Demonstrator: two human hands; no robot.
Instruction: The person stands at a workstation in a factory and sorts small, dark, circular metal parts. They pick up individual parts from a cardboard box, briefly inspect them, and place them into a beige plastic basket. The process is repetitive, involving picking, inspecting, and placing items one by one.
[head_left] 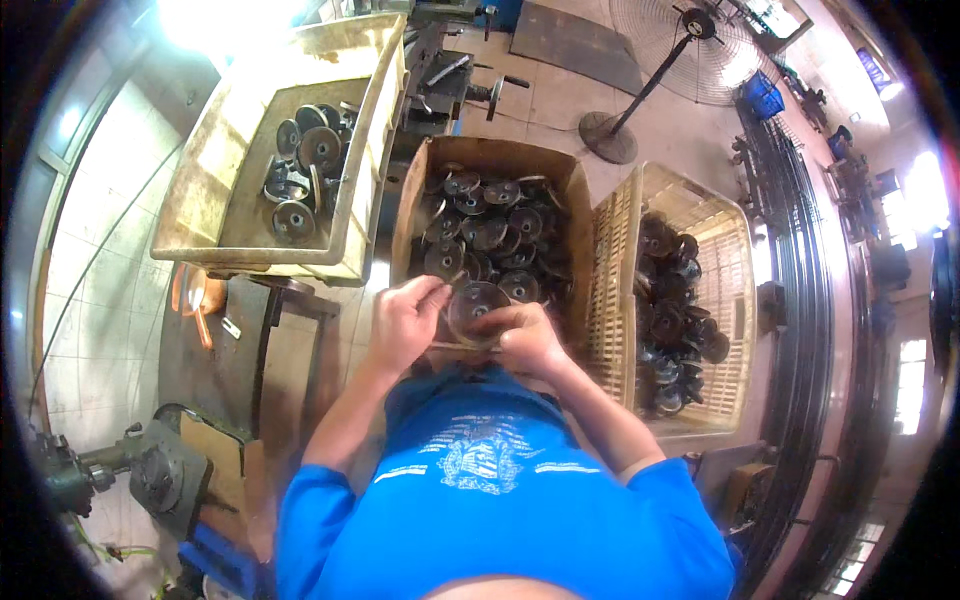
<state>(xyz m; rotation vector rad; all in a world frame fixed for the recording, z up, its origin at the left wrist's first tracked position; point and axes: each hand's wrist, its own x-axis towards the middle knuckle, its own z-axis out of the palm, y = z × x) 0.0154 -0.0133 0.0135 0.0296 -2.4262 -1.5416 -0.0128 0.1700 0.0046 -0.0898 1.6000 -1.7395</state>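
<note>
Over the near edge of a cardboard box [415, 215] I hold a round dark metal wheel [470, 302] with a hub at its centre. My left hand [408, 318] pinches at the wheel's left rim; whether a small piece also sits between those fingertips is too small to tell. My right hand [528, 338] grips the wheel from the right, its index finger lying across the face near the hub and the thumb at the lower rim. Many similar metal wheels [485, 232] fill the box just beyond my hands.
At left, a yellowish plastic bin [200, 215] holds several wheels. To the right stands a slatted cream crate [610, 290] with more wheels. An orange-handled tool [203, 325] lies on the left bench. Machinery [150, 475], a standing fan [650, 85] and long bars [800, 300] surround me.
</note>
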